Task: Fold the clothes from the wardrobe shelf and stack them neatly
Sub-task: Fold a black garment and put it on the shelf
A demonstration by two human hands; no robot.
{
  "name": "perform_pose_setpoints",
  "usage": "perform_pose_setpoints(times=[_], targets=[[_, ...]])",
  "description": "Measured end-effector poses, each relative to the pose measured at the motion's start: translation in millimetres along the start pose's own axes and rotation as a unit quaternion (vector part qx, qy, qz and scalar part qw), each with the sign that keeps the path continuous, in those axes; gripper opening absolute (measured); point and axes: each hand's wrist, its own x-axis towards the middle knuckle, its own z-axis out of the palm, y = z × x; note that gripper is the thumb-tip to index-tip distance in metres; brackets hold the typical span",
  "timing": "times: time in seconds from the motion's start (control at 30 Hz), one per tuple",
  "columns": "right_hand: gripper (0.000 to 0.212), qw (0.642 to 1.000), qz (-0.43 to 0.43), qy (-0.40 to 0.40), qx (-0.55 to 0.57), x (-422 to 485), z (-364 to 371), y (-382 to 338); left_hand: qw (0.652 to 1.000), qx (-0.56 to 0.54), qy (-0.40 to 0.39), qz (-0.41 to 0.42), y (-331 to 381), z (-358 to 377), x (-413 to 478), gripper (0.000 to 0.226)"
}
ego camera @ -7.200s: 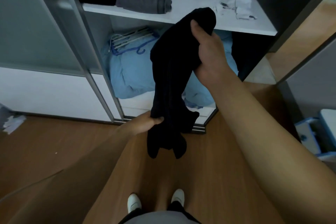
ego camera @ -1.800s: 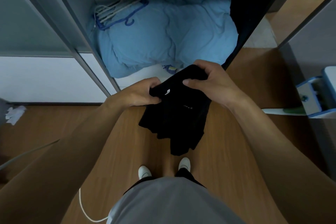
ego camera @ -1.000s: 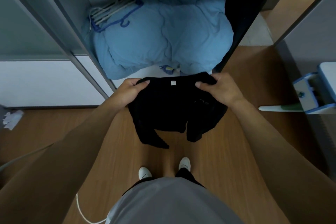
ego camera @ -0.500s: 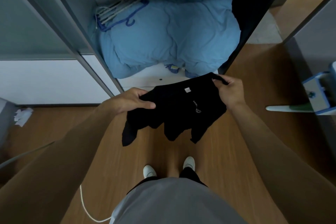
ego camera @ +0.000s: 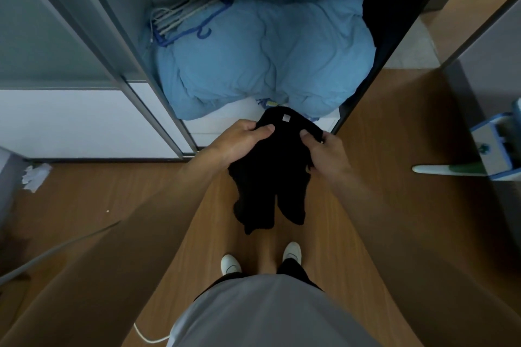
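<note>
Both hands have drawn together since half a second earlier, so the black garment [ego camera: 270, 177], then spread wide, now hangs bunched in two lobes. It is held in mid-air over the wooden floor [ego camera: 375, 177], in front of the open wardrobe and on no shelf.

Left: hangers [ego camera: 186, 17] lie on a blue duvet [ego camera: 267, 59] in the lower compartment. The left hand [ego camera: 239, 141] pinches the garment's top edge, thumb over curled fingers, just beside the white label [ego camera: 286, 118].

Right: the right hand [ego camera: 327, 155] grips the opposite end of that edge, fingers curled into the cloth.

For a clean fold, the top edge probably needs both halves matched before the hanging lobes are brought up. Loose lobes risk a lopsided stack.
</note>
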Motion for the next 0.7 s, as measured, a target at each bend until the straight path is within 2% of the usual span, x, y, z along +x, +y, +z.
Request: perform_pose_setpoints(times=[0.1,0.23,0.37,0.5,0.63,0.7], targets=[[0.027,0.999,0.003,-0.037,0.028,-7.7,9.4,-10.4,0.999,-0.03,-0.021,0.014,1.2,10.9,2.6,0.029],[0.024,0.998,-0.005,-0.058,-0.029,-13.5,15.6,-22.2,0.999,0.002,-0.013,0.05,1.8,19.7,5.1,0.026],[0.027,0.998,0.017,-0.057,-0.018,-14.7,16.3,-29.3,0.995,0.058,-0.007,0.086,6.9,24.4,3.7,0.036],[0.025,0.992,0.026,-0.121,0.009,-20.8,15.5,-34.2,0.994,0.059,0.005,0.096,10.5,17.1,0.7,0.039],[0.029,0.982,-0.019,-0.18,-0.046,-28.9,21.6,-39.0,0.995,-0.004,-0.04,0.093,13.3,0.3,-5.5,0.022],[0.036,0.973,-0.039,-0.206,-0.098,-30.7,20.5,-42.5,0.995,0.003,-0.034,0.097,14.6,-5.9,-5.7,0.03]])
